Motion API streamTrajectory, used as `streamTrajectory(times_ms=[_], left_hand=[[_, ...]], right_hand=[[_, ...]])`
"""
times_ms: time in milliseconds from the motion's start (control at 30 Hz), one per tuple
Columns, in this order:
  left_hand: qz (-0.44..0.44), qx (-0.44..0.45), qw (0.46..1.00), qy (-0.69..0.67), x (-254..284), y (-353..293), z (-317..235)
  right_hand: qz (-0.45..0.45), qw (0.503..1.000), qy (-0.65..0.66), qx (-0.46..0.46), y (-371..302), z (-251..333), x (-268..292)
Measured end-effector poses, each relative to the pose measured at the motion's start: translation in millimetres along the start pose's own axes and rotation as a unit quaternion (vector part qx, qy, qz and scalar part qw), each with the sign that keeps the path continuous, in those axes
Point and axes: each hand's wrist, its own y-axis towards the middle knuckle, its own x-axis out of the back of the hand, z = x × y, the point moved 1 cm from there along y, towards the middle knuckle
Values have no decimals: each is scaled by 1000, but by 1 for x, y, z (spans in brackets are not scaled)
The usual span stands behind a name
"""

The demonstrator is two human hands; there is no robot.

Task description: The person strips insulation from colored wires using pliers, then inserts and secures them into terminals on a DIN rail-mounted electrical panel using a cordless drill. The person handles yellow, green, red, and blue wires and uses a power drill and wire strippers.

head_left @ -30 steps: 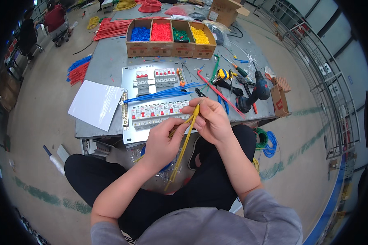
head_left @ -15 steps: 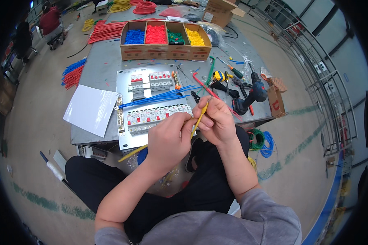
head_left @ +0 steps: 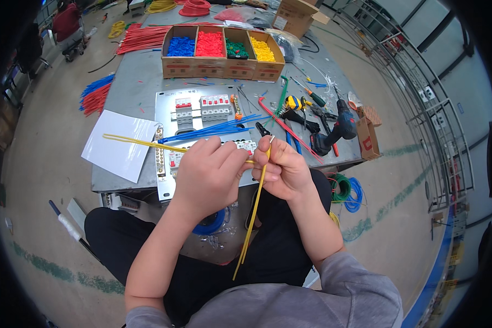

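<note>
- Yellow wires point(head_left: 169, 147) now stretch left over the white sheet point(head_left: 115, 156); earlier, 1 end slanted down beneath the left hand point(head_left: 212, 169).
- Left fingers curl closed around them, the grip partly hidden.
- Right hand point(head_left: 283, 168): fingers pinch the wires near a pale tip.
- 2 strands hang below it, near the lap.
- Farther, blue wires point(head_left: 205, 133) cross the metal panel point(head_left: 165, 103) on the surface point(head_left: 134, 90).

A hand could pass over the open stretch of grey tabletop point(head_left: 130, 94) between the white sheet point(head_left: 117, 153) and the divided cardboard box point(head_left: 208, 68). Blue wires point(head_left: 202, 133) cross the mounting plate point(head_left: 165, 106), and the left hand point(head_left: 210, 169) and yellow wires point(head_left: 139, 141) partly block its lower breaker row point(head_left: 175, 159). On the right, a drill point(head_left: 344, 126), screwdriver point(head_left: 316, 98) and red strip point(head_left: 281, 124) crowd the way.
</note>
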Motion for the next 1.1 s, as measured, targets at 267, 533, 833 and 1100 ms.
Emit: streamTrajectory(times_ms=[267, 533, 833, 1100], left_hand=[[2, 6, 1000, 20, -1, -16, -1], [80, -76, 993, 29, 24, -12, 31], [22, 7, 999, 45, 6, -27, 20], [17, -17, 999, 38, 11, -28, 21]], right_hand=[[25, 998, -61, 2, -1, -9, 2], [-10, 996, -55, -67, 10, -25, 16], [-45, 998, -27, -21, 12, -32, 6], [-9, 996, -60, -70, 11, -24, -2]])
